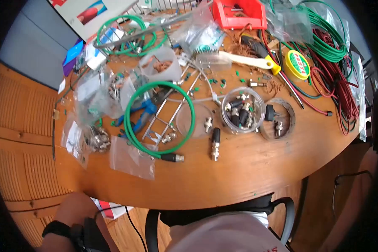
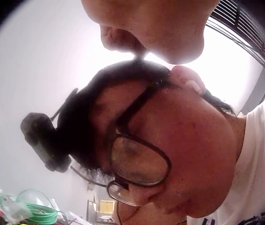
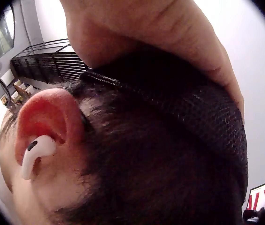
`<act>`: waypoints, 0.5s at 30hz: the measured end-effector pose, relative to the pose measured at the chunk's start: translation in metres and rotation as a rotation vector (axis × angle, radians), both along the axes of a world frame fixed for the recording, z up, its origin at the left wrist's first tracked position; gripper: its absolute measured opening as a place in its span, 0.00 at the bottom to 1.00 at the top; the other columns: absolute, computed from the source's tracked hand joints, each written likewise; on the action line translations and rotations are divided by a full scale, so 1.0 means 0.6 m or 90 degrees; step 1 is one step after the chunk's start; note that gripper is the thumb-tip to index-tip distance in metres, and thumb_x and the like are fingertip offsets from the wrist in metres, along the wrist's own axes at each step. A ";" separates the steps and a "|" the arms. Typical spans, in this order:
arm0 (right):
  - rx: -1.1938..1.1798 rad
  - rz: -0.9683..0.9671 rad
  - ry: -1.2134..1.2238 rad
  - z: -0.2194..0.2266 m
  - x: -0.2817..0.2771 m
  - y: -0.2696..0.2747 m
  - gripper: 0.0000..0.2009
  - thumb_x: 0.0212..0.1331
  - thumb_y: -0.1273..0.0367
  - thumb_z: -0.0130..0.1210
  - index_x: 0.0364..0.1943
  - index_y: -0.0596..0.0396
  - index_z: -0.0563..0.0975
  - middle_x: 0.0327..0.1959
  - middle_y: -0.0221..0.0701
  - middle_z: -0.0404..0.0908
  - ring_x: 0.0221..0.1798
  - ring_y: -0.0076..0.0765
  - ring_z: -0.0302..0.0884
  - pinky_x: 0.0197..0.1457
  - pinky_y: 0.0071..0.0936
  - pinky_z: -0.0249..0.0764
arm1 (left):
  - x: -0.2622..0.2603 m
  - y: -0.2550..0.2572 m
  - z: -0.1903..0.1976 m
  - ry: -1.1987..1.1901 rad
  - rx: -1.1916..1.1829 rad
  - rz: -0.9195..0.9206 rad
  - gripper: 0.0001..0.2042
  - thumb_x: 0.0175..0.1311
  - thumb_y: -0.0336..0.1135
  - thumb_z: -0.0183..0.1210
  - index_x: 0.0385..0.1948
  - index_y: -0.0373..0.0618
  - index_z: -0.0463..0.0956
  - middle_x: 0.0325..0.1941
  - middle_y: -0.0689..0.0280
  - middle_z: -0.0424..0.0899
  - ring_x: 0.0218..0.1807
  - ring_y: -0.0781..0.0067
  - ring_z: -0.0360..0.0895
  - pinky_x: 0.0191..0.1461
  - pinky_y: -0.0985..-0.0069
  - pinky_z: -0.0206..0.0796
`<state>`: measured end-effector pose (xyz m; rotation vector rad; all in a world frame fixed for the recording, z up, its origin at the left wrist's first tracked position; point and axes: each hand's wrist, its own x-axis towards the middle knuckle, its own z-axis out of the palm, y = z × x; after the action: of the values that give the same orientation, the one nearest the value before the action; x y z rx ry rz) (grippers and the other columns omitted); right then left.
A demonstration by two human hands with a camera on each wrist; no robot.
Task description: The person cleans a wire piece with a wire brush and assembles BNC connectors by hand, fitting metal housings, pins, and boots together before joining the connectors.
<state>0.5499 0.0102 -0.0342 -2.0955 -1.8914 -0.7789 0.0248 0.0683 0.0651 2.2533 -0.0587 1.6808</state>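
Neither hand appears in the head view. At the top of the left wrist view the left hand (image 2: 153, 28) is raised beside the person's head; its fingertips are out of sight. A black device (image 2: 45, 143) is worn at the front of the head, near dark-framed glasses (image 2: 141, 160). In the right wrist view the right hand (image 3: 156, 28) lies against a black mesh band (image 3: 193, 103) on the head, above an ear with a white earbud (image 3: 38, 152). How its fingers curl is hidden. A green cable coil (image 1: 192, 113) lies on the table, its black connector (image 1: 170, 157) towards the front.
The wooden table (image 1: 189, 189) holds a round clear tub (image 1: 227, 122) of connectors, a loose connector (image 1: 215, 145), blue-handled pliers (image 1: 144, 116), a screwdriver (image 1: 290, 87), a yellow paste tin (image 1: 297, 65), a red bin (image 1: 239, 21), plastic bags (image 1: 132, 157) and red cables (image 1: 342, 98).
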 end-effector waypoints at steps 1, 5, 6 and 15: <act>0.022 0.005 0.026 0.001 -0.003 0.006 0.25 0.75 0.59 0.46 0.68 0.62 0.72 0.68 0.45 0.77 0.71 0.44 0.74 0.76 0.35 0.66 | 0.003 -0.004 0.005 -0.004 0.014 -0.006 0.08 0.84 0.36 0.43 0.42 0.45 0.67 0.25 0.74 0.62 0.23 0.83 0.57 0.24 0.80 0.48; 0.117 0.053 0.113 0.021 -0.007 0.039 0.25 0.74 0.60 0.47 0.68 0.62 0.72 0.67 0.44 0.77 0.71 0.43 0.74 0.76 0.35 0.66 | 0.017 -0.011 0.007 -0.033 0.078 -0.014 0.08 0.84 0.36 0.43 0.42 0.45 0.67 0.25 0.74 0.62 0.22 0.83 0.56 0.24 0.80 0.48; 0.123 0.067 0.142 0.021 -0.010 0.044 0.25 0.74 0.60 0.47 0.68 0.62 0.72 0.67 0.44 0.77 0.71 0.43 0.74 0.76 0.35 0.66 | 0.018 -0.014 0.010 -0.033 0.076 -0.012 0.08 0.84 0.36 0.43 0.42 0.45 0.67 0.25 0.74 0.62 0.22 0.83 0.56 0.24 0.80 0.48; 0.124 0.187 0.362 0.076 -0.062 0.058 0.25 0.73 0.61 0.49 0.68 0.61 0.73 0.66 0.42 0.78 0.70 0.41 0.74 0.75 0.34 0.66 | 0.030 -0.062 0.041 -0.083 0.014 0.004 0.08 0.84 0.36 0.43 0.42 0.45 0.67 0.24 0.75 0.61 0.22 0.83 0.56 0.23 0.79 0.48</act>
<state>0.5125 0.0449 0.0112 -1.6375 -1.6660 -0.2473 0.0431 0.0313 0.0894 2.1582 -0.1010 1.8377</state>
